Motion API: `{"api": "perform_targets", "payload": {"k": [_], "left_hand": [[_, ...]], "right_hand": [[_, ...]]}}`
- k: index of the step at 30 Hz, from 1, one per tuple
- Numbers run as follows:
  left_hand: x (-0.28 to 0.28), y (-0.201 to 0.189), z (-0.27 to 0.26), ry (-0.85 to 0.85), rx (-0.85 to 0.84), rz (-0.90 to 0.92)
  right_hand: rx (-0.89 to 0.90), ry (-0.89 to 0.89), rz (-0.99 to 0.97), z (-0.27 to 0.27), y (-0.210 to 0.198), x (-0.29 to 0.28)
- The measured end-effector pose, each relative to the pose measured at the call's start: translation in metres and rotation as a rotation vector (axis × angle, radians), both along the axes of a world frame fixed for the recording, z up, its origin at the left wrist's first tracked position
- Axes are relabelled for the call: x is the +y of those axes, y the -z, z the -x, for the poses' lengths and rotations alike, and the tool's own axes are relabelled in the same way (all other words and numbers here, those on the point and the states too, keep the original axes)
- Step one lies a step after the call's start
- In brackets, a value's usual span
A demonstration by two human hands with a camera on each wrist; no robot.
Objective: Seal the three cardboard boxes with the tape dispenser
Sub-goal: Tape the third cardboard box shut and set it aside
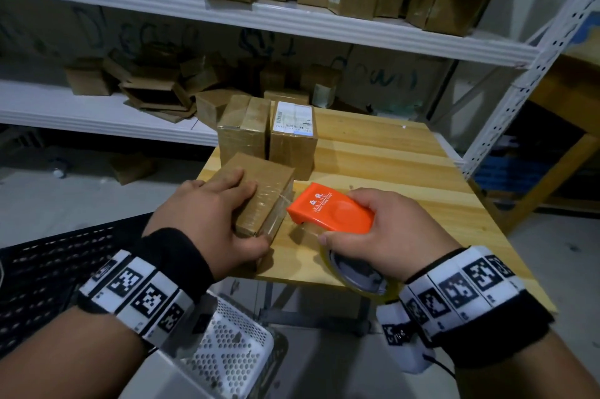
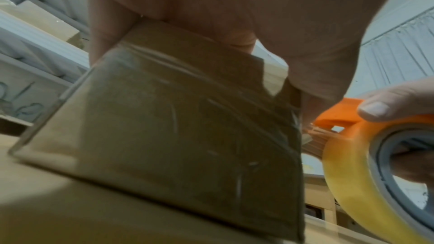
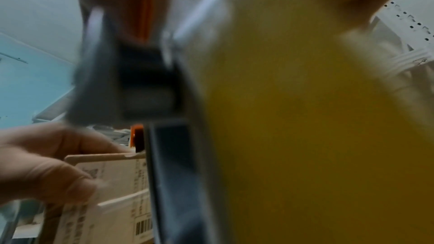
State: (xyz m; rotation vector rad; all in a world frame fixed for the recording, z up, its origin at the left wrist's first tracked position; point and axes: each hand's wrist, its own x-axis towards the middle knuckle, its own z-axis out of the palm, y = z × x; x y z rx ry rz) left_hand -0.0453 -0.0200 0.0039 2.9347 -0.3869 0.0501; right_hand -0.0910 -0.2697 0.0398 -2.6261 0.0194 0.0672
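The tape dispenser (image 1: 331, 211), orange with a yellowish roll of tape (image 2: 352, 183), is just right of the near box (image 1: 259, 194) at the front left of the wooden table (image 1: 406, 178). The right hand (image 1: 386, 236) grips it, fingers curled over the top and thumb on the near side. The left hand (image 1: 211, 220) holds the near box, fingers across its taped top and thumb on the near end. Two more boxes, a plain box (image 1: 243, 135) and a labelled box (image 1: 293, 139), stand side by side behind it. Shelves (image 1: 259, 15) behind hold further cartons.
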Motion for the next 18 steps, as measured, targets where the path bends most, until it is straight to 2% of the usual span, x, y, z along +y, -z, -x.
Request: {"api": "perform_targets", "payload": {"k": [4,7,11,18], "left_hand": [[0.002,-0.002,0.002,-0.017,-0.001,0.079],[0.008,-0.008,0.002,-0.059,-0.003,0.269],[0.013,-0.008,0.001,-0.068,-0.005,0.405],[0.021,-0.003,0.003,-0.136,0.059,0.785]], "right_hand": [[0.0,0.015,-0.035,0.002,-0.002,-0.009],[-0.005,0.021,-0.052,0.006,-0.005,-0.015],[-0.008,0.023,-0.102,0.005,-0.003,-0.013],[-0.003,0.002,-0.17,-0.001,-0.003,-0.008]]}}
